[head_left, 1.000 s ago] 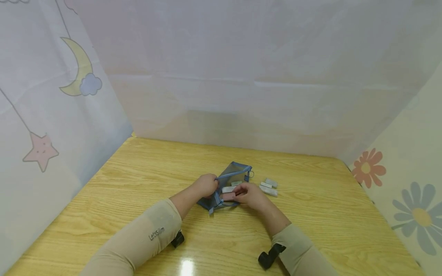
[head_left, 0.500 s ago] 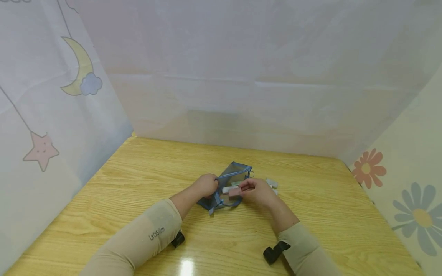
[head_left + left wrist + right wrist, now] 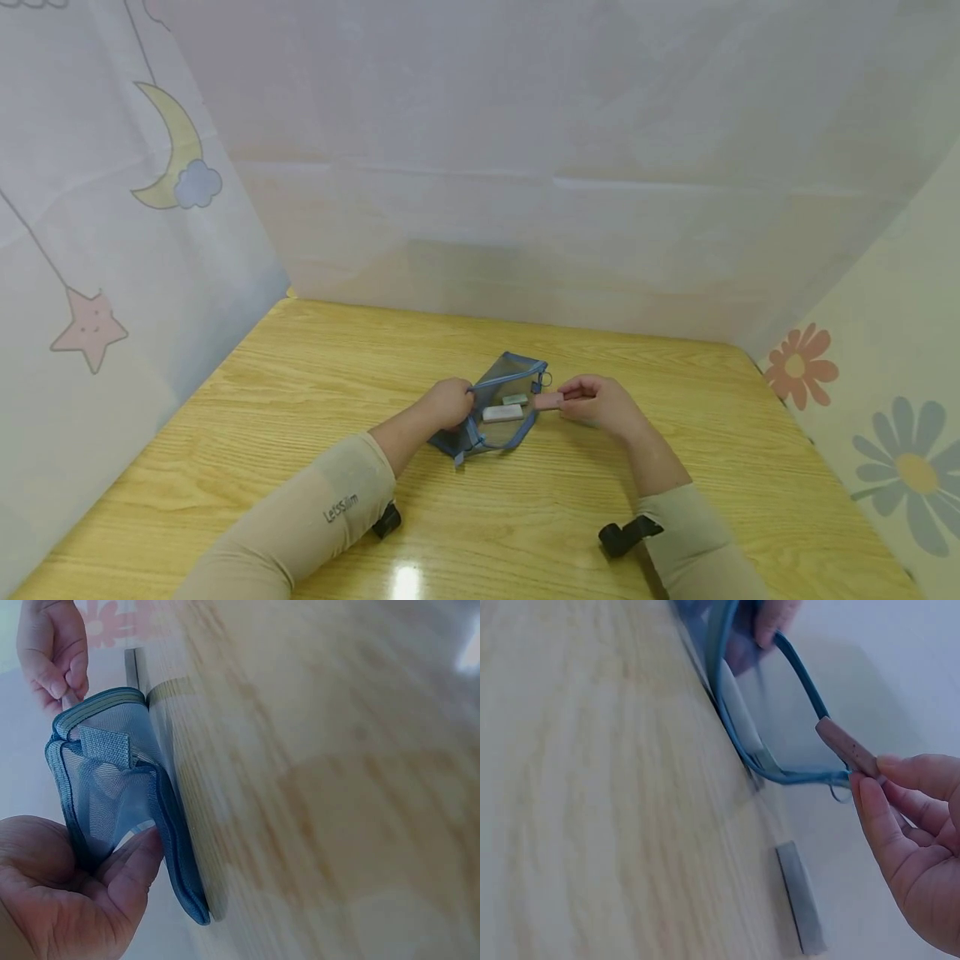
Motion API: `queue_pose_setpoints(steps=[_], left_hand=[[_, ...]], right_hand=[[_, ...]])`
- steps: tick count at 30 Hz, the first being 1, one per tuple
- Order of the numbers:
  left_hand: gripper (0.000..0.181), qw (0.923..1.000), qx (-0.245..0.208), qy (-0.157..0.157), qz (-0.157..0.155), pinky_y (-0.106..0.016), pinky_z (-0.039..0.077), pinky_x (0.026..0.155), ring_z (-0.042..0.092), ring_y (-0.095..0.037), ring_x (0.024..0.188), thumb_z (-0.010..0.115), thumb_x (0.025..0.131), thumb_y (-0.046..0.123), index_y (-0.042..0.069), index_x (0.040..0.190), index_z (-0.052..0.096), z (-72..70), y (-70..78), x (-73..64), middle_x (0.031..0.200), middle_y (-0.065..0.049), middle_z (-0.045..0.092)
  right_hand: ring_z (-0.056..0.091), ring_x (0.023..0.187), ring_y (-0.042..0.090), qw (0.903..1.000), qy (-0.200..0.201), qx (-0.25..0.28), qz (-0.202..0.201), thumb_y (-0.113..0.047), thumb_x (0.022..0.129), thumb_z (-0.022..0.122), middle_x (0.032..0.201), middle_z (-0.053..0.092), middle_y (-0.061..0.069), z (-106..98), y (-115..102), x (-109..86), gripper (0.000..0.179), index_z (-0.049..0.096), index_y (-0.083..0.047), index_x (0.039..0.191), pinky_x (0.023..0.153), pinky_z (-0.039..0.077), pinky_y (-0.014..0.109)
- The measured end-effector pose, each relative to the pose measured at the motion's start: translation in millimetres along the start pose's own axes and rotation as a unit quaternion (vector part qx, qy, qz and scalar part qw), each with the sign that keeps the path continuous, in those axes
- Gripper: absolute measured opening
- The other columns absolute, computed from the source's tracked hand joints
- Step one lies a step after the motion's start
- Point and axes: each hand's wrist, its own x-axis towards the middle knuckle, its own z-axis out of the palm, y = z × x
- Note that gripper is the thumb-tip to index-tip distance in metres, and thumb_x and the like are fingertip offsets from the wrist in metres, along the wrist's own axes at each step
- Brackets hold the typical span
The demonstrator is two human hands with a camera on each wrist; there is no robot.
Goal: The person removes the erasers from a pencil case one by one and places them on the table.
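A blue mesh zip pouch [image 3: 510,367] lies on the table with its mouth spread. My left hand [image 3: 451,403] grips its left edge, thumb and fingers pinching the mesh in the left wrist view [image 3: 90,892]. Inside the pouch are a white block [image 3: 502,413] and a smaller pale green block [image 3: 514,400]. Just right of the mouth, my right hand [image 3: 603,407] pinches a small pink rectangular block [image 3: 548,402] by one end, between thumb and fingers. In the right wrist view the pink block [image 3: 847,746] is raised, overlapping the pouch's blue rim.
A grey block [image 3: 801,896] lies on the wooden table [image 3: 337,358] by the right hand, which mostly hides the loose blocks there in the head view. A small ring [image 3: 546,379] hangs at the pouch's zip end. Printed cloth walls [image 3: 480,208] stand behind and at both sides.
My right hand has drawn the pink block out of the pouch and carried it to the right, uncovering the white block inside. My left hand keeps its grip in place.
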Motion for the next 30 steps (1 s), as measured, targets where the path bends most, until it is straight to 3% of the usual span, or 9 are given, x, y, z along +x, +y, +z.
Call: queue_pose_setpoints(steps=[14, 24, 30], left_hand=[[0.023, 0.9999, -0.012, 0.000, 0.000, -0.025, 0.047, 0.046, 0.050, -0.016, 0.061, 0.036, 0.092, 0.013, 0.005, 0.078, 0.052, -1.5, 1.4, -1.3, 0.072, -0.004, 0.050], [0.024, 1.0000, -0.008, -0.003, 0.004, -0.026, 0.046, 0.045, 0.047, -0.015, 0.058, 0.035, 0.092, 0.013, 0.006, 0.075, 0.050, -0.7, 1.4, -0.8, 0.068, -0.004, 0.048], [0.024, 0.9999, -0.008, -0.002, 0.010, -0.026, 0.046, 0.046, 0.046, -0.015, 0.058, 0.035, 0.092, 0.012, 0.005, 0.074, 0.050, -0.1, 0.3, -0.6, 0.068, -0.004, 0.048]], right_hand=[[0.045, 0.104, 0.024, 0.9953, 0.072, -0.038, 0.051, -0.032, 0.079, 0.062, 0.111, 0.052, 0.010, -52, 22, -11.2, 0.042, 0.052, -0.005, 0.110, 0.086, 0.040, 0.039], [0.048, 0.098, 0.017, 0.9951, 0.083, -0.022, 0.049, -0.026, 0.081, 0.061, 0.112, 0.051, 0.014, -67, 43, -15.2, 0.041, 0.051, 0.000, 0.110, 0.083, 0.042, 0.036], [0.049, 0.096, 0.017, 0.9933, 0.086, -0.031, 0.071, -0.027, 0.081, 0.060, 0.112, 0.051, 0.014, -72, 51, -16.6, 0.040, 0.051, -0.001, 0.110, 0.082, 0.043, 0.035]])
